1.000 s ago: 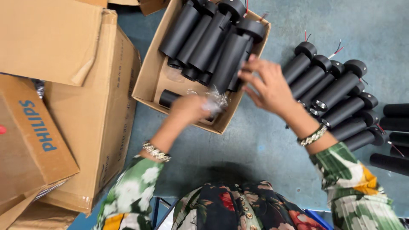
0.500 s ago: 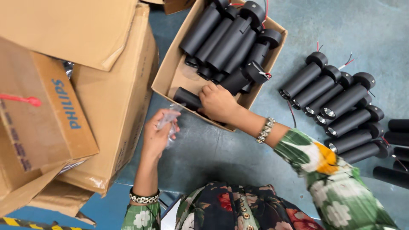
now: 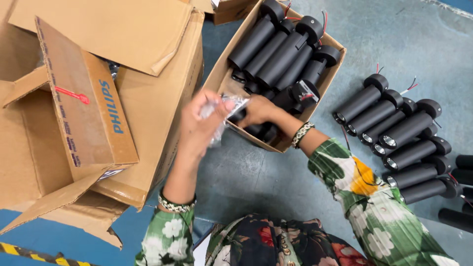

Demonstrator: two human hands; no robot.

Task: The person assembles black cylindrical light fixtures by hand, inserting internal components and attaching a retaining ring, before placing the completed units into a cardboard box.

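Note:
My left hand [image 3: 199, 125] is raised in front of an open cardboard box [image 3: 217, 74] and grips a crumpled clear plastic bag [image 3: 231, 104]. My right hand [image 3: 261, 112] is closed on the other end of that bag, right above the box's near edge. The box holds several black cylindrical lamp housings [image 3: 276, 54] with red and black wires, lying side by side. What is inside the plastic bag is too blurred to tell.
A row of several more black lamp housings [image 3: 399, 133] lies on the grey floor [image 3: 256, 172] at the right. Large open cardboard cartons [image 3: 88, 108] with loose flaps crowd the left. A blue floor strip with a yellow-black line shows at the bottom left.
My left hand rose with the plastic bag toward the box. My right hand came out of the box and met the bag. The view shifted slightly right.

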